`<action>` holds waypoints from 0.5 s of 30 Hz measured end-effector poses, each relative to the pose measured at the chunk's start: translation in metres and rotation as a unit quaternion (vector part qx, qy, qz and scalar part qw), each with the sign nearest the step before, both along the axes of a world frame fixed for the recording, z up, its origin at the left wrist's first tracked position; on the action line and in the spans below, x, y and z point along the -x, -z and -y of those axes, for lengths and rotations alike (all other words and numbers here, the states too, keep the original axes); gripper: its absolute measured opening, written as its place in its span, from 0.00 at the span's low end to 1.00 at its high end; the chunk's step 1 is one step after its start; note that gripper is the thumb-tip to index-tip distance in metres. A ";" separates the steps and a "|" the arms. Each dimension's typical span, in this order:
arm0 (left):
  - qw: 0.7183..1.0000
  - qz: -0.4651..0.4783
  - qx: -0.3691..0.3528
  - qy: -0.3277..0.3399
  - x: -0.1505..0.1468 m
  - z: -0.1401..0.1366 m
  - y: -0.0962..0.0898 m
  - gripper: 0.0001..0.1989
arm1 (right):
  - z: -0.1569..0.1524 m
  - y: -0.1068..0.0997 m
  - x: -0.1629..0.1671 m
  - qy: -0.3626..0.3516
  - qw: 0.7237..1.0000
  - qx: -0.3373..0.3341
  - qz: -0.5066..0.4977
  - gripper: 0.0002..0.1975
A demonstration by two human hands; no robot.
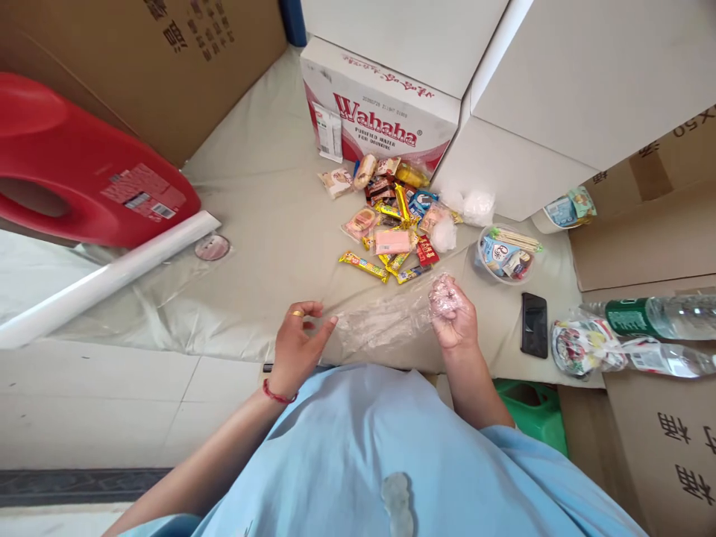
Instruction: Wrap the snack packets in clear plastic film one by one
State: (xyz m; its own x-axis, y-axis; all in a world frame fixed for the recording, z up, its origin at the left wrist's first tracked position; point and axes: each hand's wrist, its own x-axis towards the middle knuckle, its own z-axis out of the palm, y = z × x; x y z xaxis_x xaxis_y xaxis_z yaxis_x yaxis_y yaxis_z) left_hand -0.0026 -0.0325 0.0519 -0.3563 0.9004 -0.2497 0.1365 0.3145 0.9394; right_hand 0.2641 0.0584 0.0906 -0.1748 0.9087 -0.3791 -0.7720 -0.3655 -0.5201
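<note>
A clear plastic bag stretches between my two hands, just above the front of the covered table. My right hand is closed around its bunched, crumpled end. At the other end, my left hand has its thumb and fingers apart, with the thumb tip beside the bag's loose edge. Beyond the bag lies a pile of small wrapped snacks, with several yellow-wrapped bars among them. White crumpled plastic bundles sit at the pile's right. A clear round tub with packets in it stands right of my right hand.
A Wahaba-style water carton marked Wahaha and white boxes stand behind. At right are a phone, a knotted patterned bag and plastic bottles. A red jug and white roll are at left.
</note>
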 end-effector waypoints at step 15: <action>0.953 0.025 -0.266 0.144 -0.082 -0.037 -0.032 0.12 | 0.017 -0.035 0.050 -0.016 0.985 -0.060 0.163 0.17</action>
State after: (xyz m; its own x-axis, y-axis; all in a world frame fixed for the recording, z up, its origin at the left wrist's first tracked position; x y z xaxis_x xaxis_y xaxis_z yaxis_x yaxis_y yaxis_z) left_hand 0.0791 0.0041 0.0837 -0.0752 0.9627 0.2600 0.0965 -0.2524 0.9628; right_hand 0.2140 0.0412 0.1260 -0.0906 0.9467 -0.3093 -0.5465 -0.3068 -0.7792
